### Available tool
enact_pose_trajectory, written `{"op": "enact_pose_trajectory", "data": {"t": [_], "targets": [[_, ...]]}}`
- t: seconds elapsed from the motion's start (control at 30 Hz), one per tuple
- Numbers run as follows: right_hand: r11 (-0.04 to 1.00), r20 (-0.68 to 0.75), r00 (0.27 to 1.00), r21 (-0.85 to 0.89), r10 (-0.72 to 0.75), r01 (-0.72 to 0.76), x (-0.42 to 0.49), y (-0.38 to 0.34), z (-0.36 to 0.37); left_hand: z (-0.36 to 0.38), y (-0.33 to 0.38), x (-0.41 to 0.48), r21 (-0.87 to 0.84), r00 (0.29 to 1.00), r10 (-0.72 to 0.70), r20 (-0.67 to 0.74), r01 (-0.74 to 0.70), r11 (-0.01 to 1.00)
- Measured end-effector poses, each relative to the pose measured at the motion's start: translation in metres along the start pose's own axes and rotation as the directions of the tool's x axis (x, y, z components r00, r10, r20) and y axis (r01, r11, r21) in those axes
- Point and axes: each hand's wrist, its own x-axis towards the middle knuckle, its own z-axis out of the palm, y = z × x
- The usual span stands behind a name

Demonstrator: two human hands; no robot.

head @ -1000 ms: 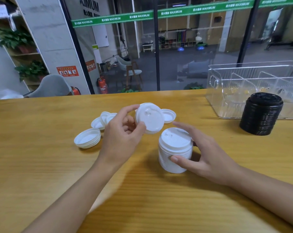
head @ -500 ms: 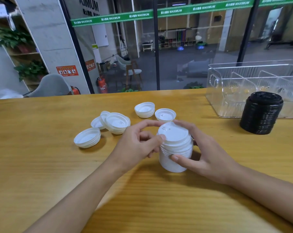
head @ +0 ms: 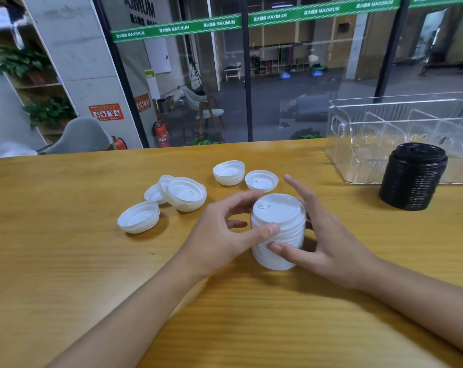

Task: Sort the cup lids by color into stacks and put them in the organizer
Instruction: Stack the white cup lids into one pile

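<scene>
Now the left hand (head: 219, 235) pinches the top of the white stack (head: 278, 215) with curled fingers (head: 262, 232); the right hand (head: 328, 240) clasps its side. Loose lids (head: 187, 193) lie left of it.

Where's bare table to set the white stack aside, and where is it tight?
Free: the wood between the right hand holding the white stack and the black stack; the strip left of the loose lids; the near table in front of the white stack. Crowded: just behind the white stack, among the loose lids, and where the black stack stands before the organizer.
</scene>
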Motion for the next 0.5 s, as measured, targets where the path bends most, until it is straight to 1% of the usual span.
{"op": "enact_pose_trajectory", "data": {"t": [0.2, 0.37, 0.5], "targets": [[1.000, 0.005, 1.000, -0.020, -0.013, 0.013, -0.0001, 0.0011, -0.0007, 0.0079, -0.0022, -0.0015, 0.027, 0.998, 0.020, -0.063, -0.018, 0.999], [0.992, -0.014, 0.995, -0.080, -0.095, 0.093, 0.0021, 0.0023, -0.0006, 0.0073, -0.0021, -0.0016, 0.065, 0.998, 0.027, -0.048, -0.024, 0.998], [0.994, -0.030, 0.995, -0.059, -0.094, 0.092, 0.0017, 0.0024, -0.0006, 0.0046, -0.0039, -0.0011, 0.024, 0.999, 0.005, -0.043, -0.004, 1.000]]}}
